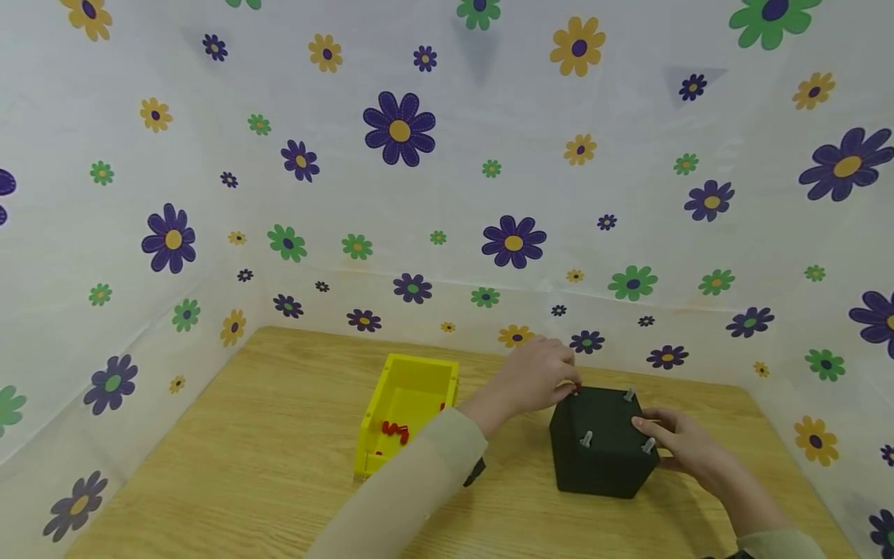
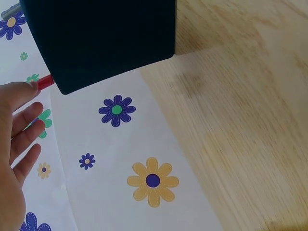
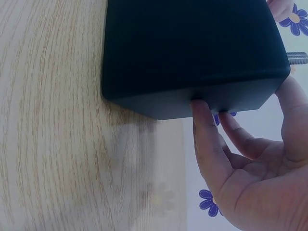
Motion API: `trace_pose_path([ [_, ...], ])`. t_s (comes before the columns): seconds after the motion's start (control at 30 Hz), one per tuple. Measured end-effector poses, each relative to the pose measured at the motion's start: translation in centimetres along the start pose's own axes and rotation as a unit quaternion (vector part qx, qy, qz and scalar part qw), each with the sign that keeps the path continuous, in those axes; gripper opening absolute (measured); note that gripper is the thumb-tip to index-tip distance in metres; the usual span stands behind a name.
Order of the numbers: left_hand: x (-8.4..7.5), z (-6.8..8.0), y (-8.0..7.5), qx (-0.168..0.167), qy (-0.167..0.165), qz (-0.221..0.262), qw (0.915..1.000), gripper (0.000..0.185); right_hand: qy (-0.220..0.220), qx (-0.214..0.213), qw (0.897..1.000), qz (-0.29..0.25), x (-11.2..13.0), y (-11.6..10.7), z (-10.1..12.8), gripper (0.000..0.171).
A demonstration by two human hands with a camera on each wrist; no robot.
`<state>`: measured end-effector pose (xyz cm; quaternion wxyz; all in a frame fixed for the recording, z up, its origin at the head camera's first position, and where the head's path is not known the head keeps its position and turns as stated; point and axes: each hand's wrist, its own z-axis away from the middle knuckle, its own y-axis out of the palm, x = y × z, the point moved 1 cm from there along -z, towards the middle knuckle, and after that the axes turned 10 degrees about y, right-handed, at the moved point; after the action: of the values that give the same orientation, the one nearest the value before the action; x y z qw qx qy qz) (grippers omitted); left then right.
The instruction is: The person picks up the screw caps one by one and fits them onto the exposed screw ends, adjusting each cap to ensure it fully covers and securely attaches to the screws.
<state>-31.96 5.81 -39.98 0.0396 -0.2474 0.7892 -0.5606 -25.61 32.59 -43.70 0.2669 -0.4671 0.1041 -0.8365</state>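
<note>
A black box [image 1: 604, 446] stands on the table. Three bare bolts, one of them a near bolt [image 1: 587, 439], stick up from its top. At the far left corner my left hand [image 1: 532, 376] pinches a small red cap [image 2: 45, 82] between thumb and fingers; in the left wrist view the cap sits right at the box's top face. My right hand [image 1: 687, 446] grips the box's right side, its thumb on the top edge. In the right wrist view the fingers [image 3: 207, 130] press against the side wall, near a threaded bolt [image 3: 297, 58].
A yellow bin [image 1: 422, 362] stands left of the box, with several red caps [image 1: 394, 428] in it. My left forearm [image 1: 412, 485] passes in front of the bin's near right part. A flower-print sheet [image 1: 461, 194] hangs behind and beside the wooden table [image 1: 244, 435].
</note>
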Motion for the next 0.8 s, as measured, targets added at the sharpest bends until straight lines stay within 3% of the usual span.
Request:
trace_pose_path([
  [0.43,0.0,0.7,-0.4,0.023,0.05,-0.062,0.9966,0.033,-0.009,0.001,1.0,0.002,0.0,0.1,0.2,0.079],
  [0.8,0.3,1.4,-1.6,0.063,0.041,-0.054,0.9957,0.038,-0.009,0.002,1.0,0.007,0.0,0.1,0.2,0.079],
])
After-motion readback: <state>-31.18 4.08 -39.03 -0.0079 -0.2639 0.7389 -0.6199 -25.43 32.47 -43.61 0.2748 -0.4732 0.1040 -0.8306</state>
